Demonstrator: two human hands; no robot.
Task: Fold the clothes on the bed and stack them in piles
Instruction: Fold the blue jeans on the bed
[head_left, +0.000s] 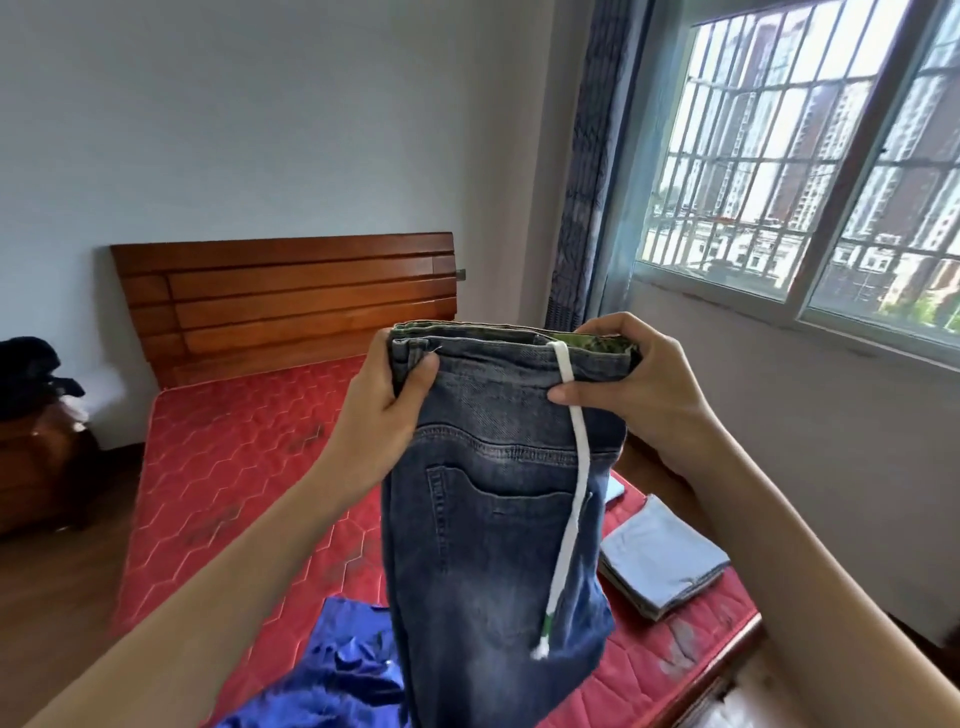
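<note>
I hold a pair of dark blue jeans (493, 519) up in the air over the red mattress (234, 467). My left hand (384, 410) grips the waistband's left end and my right hand (628, 384) grips its right end. The jeans hang straight down, back pocket facing me, and a white drawstring (569, 499) dangles over them. A green patterned layer shows at the top edge of the waistband. A stack of folded light blue clothes (670, 561) lies on the mattress at the right. A crumpled shiny blue garment (332, 670) lies below the jeans.
The wooden headboard (291, 296) stands against the far wall. A dark wooden nightstand (36, 462) with black cloth on top sits left of the bed. A barred window (810, 171) and a curtain (587, 171) are on the right wall. Wood floor runs along the bed's left.
</note>
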